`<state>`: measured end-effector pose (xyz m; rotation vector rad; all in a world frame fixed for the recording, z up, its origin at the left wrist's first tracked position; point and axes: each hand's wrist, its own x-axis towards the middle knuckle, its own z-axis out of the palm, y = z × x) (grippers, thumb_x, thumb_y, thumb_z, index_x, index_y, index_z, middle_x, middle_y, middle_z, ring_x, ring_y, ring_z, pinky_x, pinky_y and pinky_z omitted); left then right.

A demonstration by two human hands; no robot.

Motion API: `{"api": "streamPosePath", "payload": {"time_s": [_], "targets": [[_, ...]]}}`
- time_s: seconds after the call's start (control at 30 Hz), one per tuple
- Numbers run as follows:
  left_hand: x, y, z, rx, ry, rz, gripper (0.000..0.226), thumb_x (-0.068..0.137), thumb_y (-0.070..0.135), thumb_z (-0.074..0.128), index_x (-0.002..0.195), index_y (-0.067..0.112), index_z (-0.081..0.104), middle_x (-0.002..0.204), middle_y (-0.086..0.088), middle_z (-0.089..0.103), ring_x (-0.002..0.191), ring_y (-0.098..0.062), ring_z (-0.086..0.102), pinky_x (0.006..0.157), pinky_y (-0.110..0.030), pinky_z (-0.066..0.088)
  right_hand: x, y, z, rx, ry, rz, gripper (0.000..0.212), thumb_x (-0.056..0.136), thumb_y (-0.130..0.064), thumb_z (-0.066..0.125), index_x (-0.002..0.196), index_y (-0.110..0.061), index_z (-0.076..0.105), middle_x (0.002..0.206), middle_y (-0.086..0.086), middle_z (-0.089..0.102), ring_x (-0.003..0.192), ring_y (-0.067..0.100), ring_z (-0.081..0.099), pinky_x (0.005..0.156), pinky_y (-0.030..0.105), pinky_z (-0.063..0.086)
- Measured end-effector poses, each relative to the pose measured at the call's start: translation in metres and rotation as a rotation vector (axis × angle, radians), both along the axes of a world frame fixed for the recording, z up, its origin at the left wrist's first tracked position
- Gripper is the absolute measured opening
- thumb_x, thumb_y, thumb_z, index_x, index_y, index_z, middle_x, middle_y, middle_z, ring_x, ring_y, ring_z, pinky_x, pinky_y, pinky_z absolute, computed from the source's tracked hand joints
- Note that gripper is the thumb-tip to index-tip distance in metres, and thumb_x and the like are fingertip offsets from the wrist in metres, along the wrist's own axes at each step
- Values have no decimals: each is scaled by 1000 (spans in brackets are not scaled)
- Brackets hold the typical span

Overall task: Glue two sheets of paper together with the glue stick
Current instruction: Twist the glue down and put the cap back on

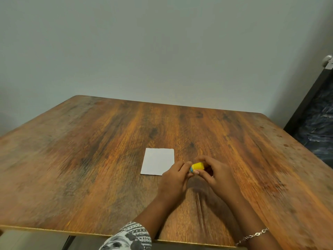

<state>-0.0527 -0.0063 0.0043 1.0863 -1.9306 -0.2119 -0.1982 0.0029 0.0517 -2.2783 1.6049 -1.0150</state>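
Observation:
A small white sheet of paper (158, 161) lies flat near the middle of the wooden table (90, 159); whether it is one sheet or two stacked I cannot tell. Just to its right I hold a yellow glue stick (196, 167) between both hands, a little above the table. My left hand (175, 179) grips the stick's lower end, which shows a blue band. My right hand (217, 175) closes around the yellow cap end. My left hand covers the paper's near right corner.
A plain pale wall stands behind the table. A dark piece of furniture (313, 123) sits past the table's right edge. The table's near edge (54, 229) runs along the bottom left. A bracelet (252, 236) is on my right wrist.

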Motion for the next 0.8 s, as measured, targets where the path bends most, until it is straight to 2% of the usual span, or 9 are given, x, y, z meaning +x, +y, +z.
{"api": "streamPosePath", "payload": {"time_s": [0.1,0.13,0.23,0.33,0.43,0.53,0.6,0.73,0.8], "targets": [[0,0,-1,-10,7,11,62,89,61,25,114,17,60,96,-2,68,78,-13,62,61,-2,29,-1,1,0,17,21,20,13,84,-22,61,97,-20,63,84,-9,62,77,8,57,65,14,39],[0,-1,-1,-8,-13,8,59,90,59,27,114,17,60,95,-2,68,77,-14,62,59,-5,32,-1,1,-1,22,31,3,15,84,-28,58,93,-18,62,80,-6,62,72,11,57,62,16,39],[1,-4,-3,-4,-77,14,42,90,44,39,111,15,61,92,-2,67,74,-15,63,57,-15,37,-1,-2,-3,32,122,-88,41,79,-54,39,75,-15,53,64,2,59,59,19,53,54,26,33],[1,-5,-4,-13,-66,15,41,89,43,40,112,15,60,93,-2,67,75,-16,62,57,-17,37,-1,-1,-2,32,109,-108,53,79,-62,36,73,-13,55,63,4,59,58,18,53,55,31,37],[1,-4,-3,-20,15,-3,52,92,52,30,114,16,59,93,-2,66,76,-14,61,57,-19,41,1,3,1,27,56,8,20,85,-37,57,98,-22,59,83,-10,60,73,5,54,62,17,40],[1,-3,-3,-24,8,0,45,93,48,33,113,17,58,91,-1,66,74,-13,60,55,-21,43,2,4,1,17,69,31,16,87,-23,56,103,-20,59,87,-8,59,74,3,53,64,13,39],[1,-4,-4,-33,-27,16,44,93,48,32,112,18,58,89,0,65,72,-13,60,54,-18,40,3,3,0,30,99,-22,21,88,-35,50,97,-17,58,76,-7,57,64,6,51,56,14,34],[1,-6,-5,-32,-56,28,31,90,38,44,110,18,58,88,1,65,72,-13,60,53,-19,41,2,0,-2,8,156,-138,56,77,-65,27,79,-16,53,58,-7,47,55,14,48,49,20,27],[0,-5,-5,-35,-26,23,33,91,38,44,111,17,58,91,0,66,75,-13,60,56,-21,44,3,0,-2,1,108,-106,40,82,-59,39,87,-22,54,64,-13,49,58,4,48,52,16,30]]}}
